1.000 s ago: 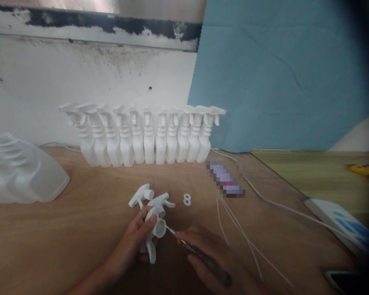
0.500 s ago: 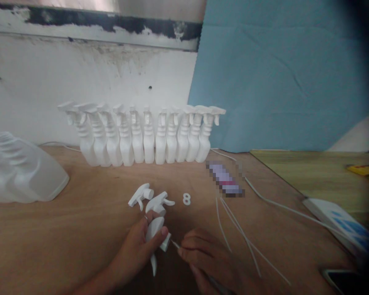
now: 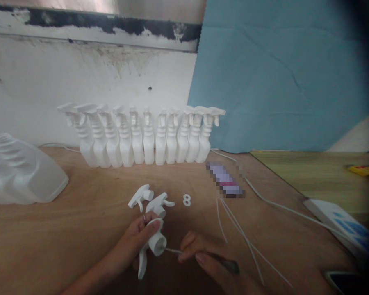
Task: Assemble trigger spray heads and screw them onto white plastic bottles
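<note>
My left hand [image 3: 137, 238] is closed around a white spray trigger head [image 3: 152, 244], its round collar facing right. My right hand [image 3: 209, 262] pinches a thin dark-handled tool [image 3: 215, 259] whose metal tip reaches the collar opening. Two more trigger heads [image 3: 150, 198] lie just beyond my left hand. A small white figure-eight piece [image 3: 187, 200] sits to their right. Several thin white dip tubes [image 3: 240, 235] lie right of my right hand.
A row of several white spray bottles [image 3: 141, 137] stands against the wall at the back. A large translucent jug [image 3: 21, 172] lies at the left. A white cable [image 3: 279, 205] runs to a power strip [image 3: 341, 221] at the right. A phone [image 3: 347, 282] is at the bottom right.
My left hand has turned the trigger head so its collar faces the tool. My right hand has shifted and brought the tool's tip level into the collar.
</note>
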The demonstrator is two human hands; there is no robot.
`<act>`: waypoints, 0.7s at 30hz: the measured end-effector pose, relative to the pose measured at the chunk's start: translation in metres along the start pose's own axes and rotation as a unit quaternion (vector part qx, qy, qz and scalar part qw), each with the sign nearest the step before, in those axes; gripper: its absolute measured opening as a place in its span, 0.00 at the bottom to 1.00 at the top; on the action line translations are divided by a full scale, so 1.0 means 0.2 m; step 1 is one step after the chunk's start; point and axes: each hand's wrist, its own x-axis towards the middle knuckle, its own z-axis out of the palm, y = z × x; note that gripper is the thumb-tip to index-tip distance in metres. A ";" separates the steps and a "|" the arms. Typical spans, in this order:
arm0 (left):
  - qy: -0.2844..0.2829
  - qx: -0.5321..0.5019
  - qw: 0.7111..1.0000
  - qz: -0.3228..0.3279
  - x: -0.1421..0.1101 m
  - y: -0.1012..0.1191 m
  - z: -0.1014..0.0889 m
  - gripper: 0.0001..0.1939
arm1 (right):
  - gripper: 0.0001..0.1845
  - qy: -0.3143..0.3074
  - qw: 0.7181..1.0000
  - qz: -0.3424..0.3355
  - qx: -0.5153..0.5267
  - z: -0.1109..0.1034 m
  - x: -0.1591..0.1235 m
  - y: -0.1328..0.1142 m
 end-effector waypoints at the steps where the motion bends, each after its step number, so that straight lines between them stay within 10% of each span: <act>1: 0.008 -0.014 1.000 -0.005 0.00 0.00 0.00 0.24 | 0.15 0.004 1.000 0.004 0.003 0.00 0.00 0.00; 21: 0.045 -0.027 0.999 0.008 0.00 0.00 0.01 0.23 | 0.17 0.031 0.978 -0.118 -0.169 0.08 0.03 0.03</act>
